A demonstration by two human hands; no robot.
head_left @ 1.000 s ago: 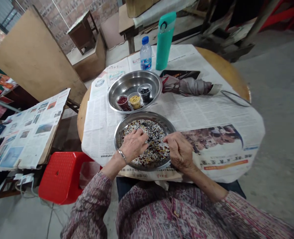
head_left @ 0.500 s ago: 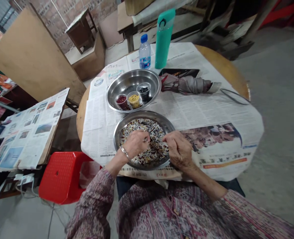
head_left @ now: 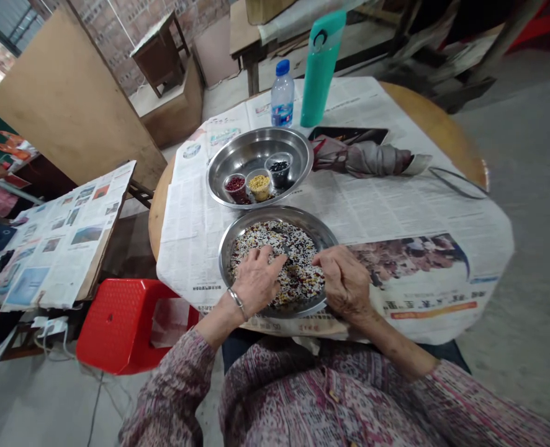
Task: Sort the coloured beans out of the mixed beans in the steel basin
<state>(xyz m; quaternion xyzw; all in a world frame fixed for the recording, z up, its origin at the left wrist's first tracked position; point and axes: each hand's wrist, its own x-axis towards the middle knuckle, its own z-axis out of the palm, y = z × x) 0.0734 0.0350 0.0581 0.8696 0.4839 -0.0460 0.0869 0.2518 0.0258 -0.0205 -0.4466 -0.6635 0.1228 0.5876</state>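
A steel bowl (head_left: 324,226) close to me holds mixed grains and beans (head_left: 298,245) in white, black, yellow and dark red. My left hand (head_left: 257,276), with a bracelet at its wrist, lies over the mix with its fingers apart, the tips touching the grains. At the bowl's right rim my right hand (head_left: 344,280) is closed, thumb against the curled fingers; whatever it holds is hidden. Just behind, a larger steel basin (head_left: 228,155) carries three clear cups: one of red beans (head_left: 236,186), one of yellow beans (head_left: 259,184) and one of black beans (head_left: 279,171).
Newspaper (head_left: 186,230) covers the round table. A water bottle (head_left: 282,96) and a teal flask (head_left: 322,68) stand behind the basin. To its right lie a folded umbrella (head_left: 368,158) and a dark tray (head_left: 349,133). A red stool (head_left: 121,323) stands at the left.
My left hand has opened from a pinch and spread its fingers over the grains, a little lower in the bowl. My right hand stays closed at the rim. The view has shifted slightly.
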